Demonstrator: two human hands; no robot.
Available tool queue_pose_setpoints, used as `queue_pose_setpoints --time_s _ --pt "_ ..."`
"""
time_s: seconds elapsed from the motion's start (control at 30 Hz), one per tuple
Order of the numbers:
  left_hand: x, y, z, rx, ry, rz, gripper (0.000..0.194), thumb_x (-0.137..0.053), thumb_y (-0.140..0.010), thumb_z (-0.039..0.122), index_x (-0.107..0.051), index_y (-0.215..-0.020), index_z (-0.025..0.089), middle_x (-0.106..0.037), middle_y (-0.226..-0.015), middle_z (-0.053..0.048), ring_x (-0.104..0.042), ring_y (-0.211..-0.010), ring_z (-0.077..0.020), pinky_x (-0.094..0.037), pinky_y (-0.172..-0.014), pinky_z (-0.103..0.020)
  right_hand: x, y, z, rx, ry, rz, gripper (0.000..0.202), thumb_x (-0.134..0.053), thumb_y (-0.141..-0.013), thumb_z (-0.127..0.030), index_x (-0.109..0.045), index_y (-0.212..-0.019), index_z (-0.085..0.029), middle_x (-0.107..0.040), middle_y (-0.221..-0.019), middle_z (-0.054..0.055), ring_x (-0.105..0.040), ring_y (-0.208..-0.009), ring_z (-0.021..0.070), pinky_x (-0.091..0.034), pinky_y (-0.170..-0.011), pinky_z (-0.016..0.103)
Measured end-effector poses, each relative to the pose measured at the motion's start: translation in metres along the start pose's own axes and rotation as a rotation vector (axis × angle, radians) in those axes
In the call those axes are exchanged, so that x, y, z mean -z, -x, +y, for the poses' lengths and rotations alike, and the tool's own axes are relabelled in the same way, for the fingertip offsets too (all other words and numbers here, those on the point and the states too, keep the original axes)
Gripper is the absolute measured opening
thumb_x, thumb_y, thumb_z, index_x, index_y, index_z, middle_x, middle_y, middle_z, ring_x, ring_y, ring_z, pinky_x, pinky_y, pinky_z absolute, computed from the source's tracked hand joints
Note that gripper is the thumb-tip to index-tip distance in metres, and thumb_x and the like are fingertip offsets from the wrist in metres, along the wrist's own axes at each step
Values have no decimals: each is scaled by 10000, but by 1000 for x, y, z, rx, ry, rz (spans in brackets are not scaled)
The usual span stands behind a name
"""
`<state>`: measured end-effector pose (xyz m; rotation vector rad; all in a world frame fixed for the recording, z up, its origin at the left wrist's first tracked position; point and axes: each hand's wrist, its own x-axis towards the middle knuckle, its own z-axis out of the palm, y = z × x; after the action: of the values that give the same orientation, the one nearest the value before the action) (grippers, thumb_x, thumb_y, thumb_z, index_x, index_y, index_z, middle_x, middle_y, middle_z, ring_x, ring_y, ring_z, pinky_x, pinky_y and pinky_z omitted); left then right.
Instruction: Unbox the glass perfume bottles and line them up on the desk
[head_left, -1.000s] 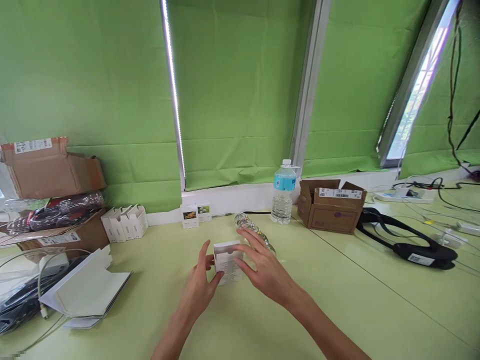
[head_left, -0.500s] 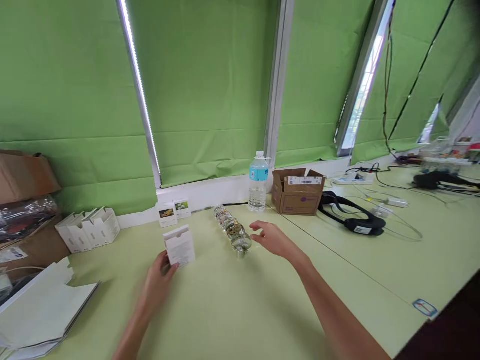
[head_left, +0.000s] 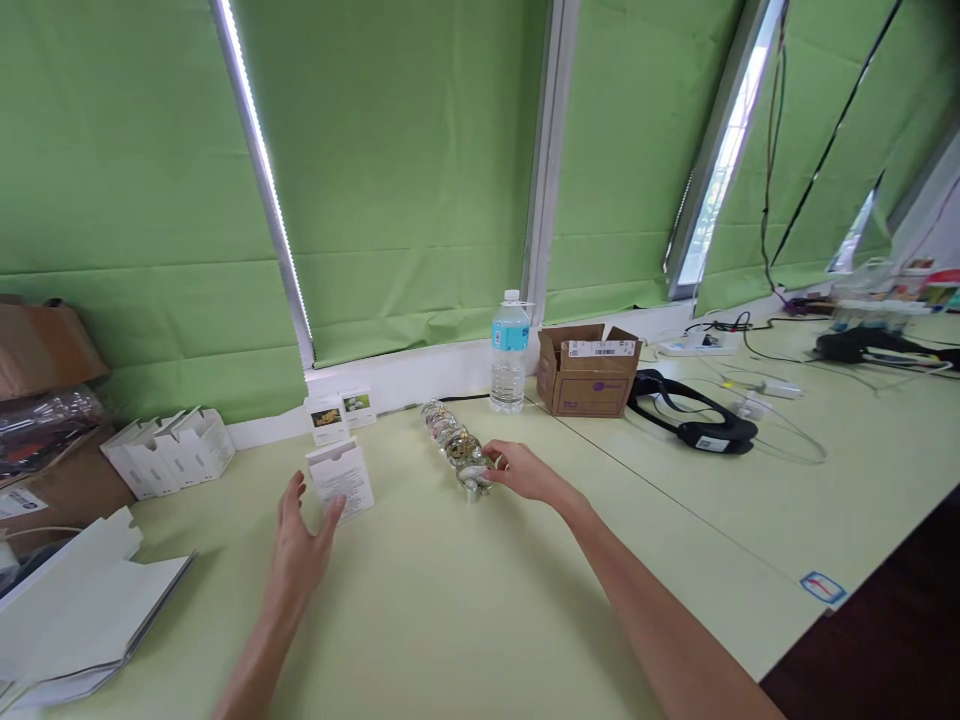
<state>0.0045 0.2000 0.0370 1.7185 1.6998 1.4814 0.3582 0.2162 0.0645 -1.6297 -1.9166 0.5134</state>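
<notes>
My left hand (head_left: 300,545) is beside a small white box (head_left: 340,478) that stands upright on the table. Its fingers are spread, and the thumb tip overlaps the box's lower front; whether it touches cannot be made out. My right hand (head_left: 525,470) is at the near end of a row of small round glass jars (head_left: 456,440) with shiny silver parts. Thumb and fingers close on the right side of the nearest glass jar (head_left: 472,476). Behind the white box, two small boxes with pictures (head_left: 328,422) lean by the wall.
A water bottle (head_left: 509,355), a brown carton (head_left: 589,375) and a black headset (head_left: 712,430) stand behind my right hand. At left are several open white boxes (head_left: 169,452), flattened white card (head_left: 90,620) and stacked cartons (head_left: 49,350). Cables and a power strip (head_left: 697,345) lie farther right.
My left hand has loosened from the white box and its fingers have spread. My right hand has moved left onto the nearest glass jar. The view has shifted slightly.
</notes>
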Motion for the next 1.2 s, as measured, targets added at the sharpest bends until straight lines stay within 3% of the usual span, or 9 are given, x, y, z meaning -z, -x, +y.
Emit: queue_pose_setpoints --time_s 0.17,0.3,0.37,0.53,0.67,0.83,1.0,1.1,1.2 --pt "2 11 25 -246 -138 218 380 -509 -864 405 -501 -1194 216 -566 -1164 -93 -574 -955 -225 -484 -804 -358 10 6 -2 1 -22 -88 349 -680 -691 -336 -654 -998 -173 -674 -847 43 -595 -734 174 -445 -623 246" --pt "-8 21 31 -464 -160 210 201 -519 -873 302 -569 -1036 195 -598 -1019 -77 -564 -858 -190 -463 -789 -316 7 10 -12 21 -44 -171 346 -699 -662 -343 -653 -957 -169 -666 -808 26 -585 -690 161 -438 -580 233" --pt "-15 27 32 -488 -168 130 177 -518 -877 296 -567 -1016 199 -598 -970 -66 -561 -830 -182 -457 -776 -305 3 12 -18 47 -57 -204 340 -707 -648 -335 -653 -939 -167 -658 -791 18 -578 -679 156 -436 -576 230" --pt "-29 45 42 -325 -155 -346 273 -453 -901 373 -522 -1135 251 -584 -1038 -38 -543 -711 -140 -462 -681 -274 -13 17 -36 140 -155 -298 286 -676 -686 -302 -623 -930 -163 -664 -739 12 -588 -649 152 -442 -563 233" --pt "-40 56 45 -200 -93 -533 386 -498 -864 378 -460 -1240 296 -571 -1140 -18 -525 -699 -128 -450 -674 -262 -26 21 -53 196 -199 -349 251 -634 -738 -290 -610 -955 -166 -671 -704 5 -602 -618 147 -453 -573 239" --pt "-52 60 40 -67 -10 -532 341 -475 -864 377 -495 -1184 260 -598 -877 5 -472 -608 -126 -379 -575 -230 -25 26 -67 211 -133 -333 318 -641 -744 -348 -619 -1009 -173 -671 -802 21 -607 -669 152 -460 -594 242" --pt "-52 58 37 -71 -16 -513 227 -473 -863 386 -543 -1023 242 -446 -621 61 -389 -538 -121 -295 -523 -211 -4 28 -58 102 28 -355 300 -481 -853 -373 -621 -1053 -198 -679 -924 39 -617 -784 158 -452 -639 234" --pt "-49 54 35 -55 -21 -507 228 -473 -861 405 -532 -1017 249 -382 -569 78 -376 -532 -125 -282 -520 -207 1 29 -48 -37 193 -337 242 -565 -771 -324 -648 -948 -183 -665 -912 61 -605 -756 171 -410 -559 223" --pt "-45 51 34 -21 -7 -510 238 -473 -859 422 -528 -1016 253 -387 -552 80 -395 -538 -130 -283 -524 -209 -7 29 -41 -69 260 -312 251 -659 -659 -275 -653 -890 -178 -645 -930 79 -586 -731 182 -361 -502 221"
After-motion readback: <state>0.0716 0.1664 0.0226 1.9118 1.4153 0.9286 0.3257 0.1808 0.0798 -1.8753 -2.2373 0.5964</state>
